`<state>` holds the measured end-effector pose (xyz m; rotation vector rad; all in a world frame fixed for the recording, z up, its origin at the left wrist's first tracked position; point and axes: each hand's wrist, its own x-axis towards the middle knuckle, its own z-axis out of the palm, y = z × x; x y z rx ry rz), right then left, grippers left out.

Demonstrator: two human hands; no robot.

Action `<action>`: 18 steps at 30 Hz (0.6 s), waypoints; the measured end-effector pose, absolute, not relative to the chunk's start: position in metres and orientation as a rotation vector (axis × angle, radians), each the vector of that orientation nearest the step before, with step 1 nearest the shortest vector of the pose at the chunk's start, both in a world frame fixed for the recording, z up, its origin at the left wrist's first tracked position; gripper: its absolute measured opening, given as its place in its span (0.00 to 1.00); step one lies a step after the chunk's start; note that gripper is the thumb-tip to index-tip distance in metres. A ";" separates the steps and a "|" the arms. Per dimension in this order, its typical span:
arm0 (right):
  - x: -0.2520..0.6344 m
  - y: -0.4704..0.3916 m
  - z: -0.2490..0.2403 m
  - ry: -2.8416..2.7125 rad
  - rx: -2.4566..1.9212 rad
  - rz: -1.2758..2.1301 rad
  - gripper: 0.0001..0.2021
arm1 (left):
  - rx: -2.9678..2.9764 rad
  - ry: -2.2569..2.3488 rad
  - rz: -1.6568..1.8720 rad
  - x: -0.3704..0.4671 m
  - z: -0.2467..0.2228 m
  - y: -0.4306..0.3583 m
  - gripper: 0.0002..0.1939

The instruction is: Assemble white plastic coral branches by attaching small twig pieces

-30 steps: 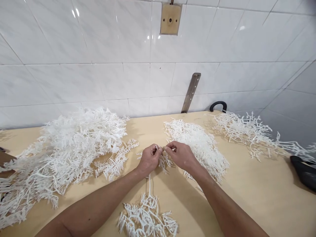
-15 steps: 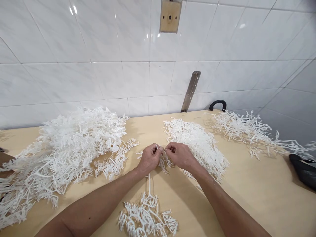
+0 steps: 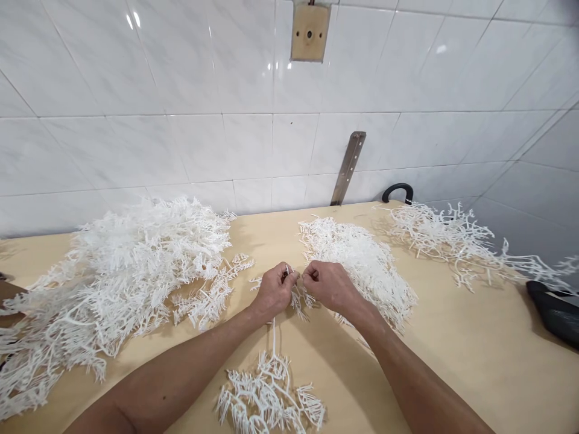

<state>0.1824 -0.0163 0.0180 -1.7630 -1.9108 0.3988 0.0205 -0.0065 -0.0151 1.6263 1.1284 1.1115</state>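
My left hand (image 3: 275,290) is closed in a pinch on a small white branched piece (image 3: 300,300), which hangs between the hands over the table. Close beside it on the right, my right hand (image 3: 329,286) is pinched too; what its fingertips hold is too small to make out. A white branched sprig (image 3: 274,395) lies below the hands, its stem pointing up at them. Left of them spreads a large heap of white branched pieces (image 3: 149,265), and a denser pile (image 3: 366,259) lies behind my right hand.
Thin bare white branches (image 3: 447,238) lie at the right on the wooden table (image 3: 479,349). A black object (image 3: 554,313) sits at the right edge. A metal strip (image 3: 348,169) and a black curved handle (image 3: 398,191) stand near the tiled wall.
The view has shifted very slightly. Both hands keep nearly the same place and pinch.
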 end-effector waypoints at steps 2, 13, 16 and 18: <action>0.184 -0.013 0.018 -1.848 -1.829 0.292 0.07 | 1.612 1.124 1.130 0.020 -0.014 -0.007 0.14; 0.203 -0.008 0.016 -1.414 -1.613 0.877 0.06 | 1.424 0.972 1.074 0.021 -0.009 -0.010 0.19; 0.209 -0.007 0.019 -1.297 -1.549 0.788 0.11 | 1.413 0.971 1.051 0.021 -0.008 -0.010 0.19; 0.213 -0.008 0.023 -1.202 -1.541 0.568 0.17 | 1.403 0.971 1.041 0.021 -0.009 -0.011 0.20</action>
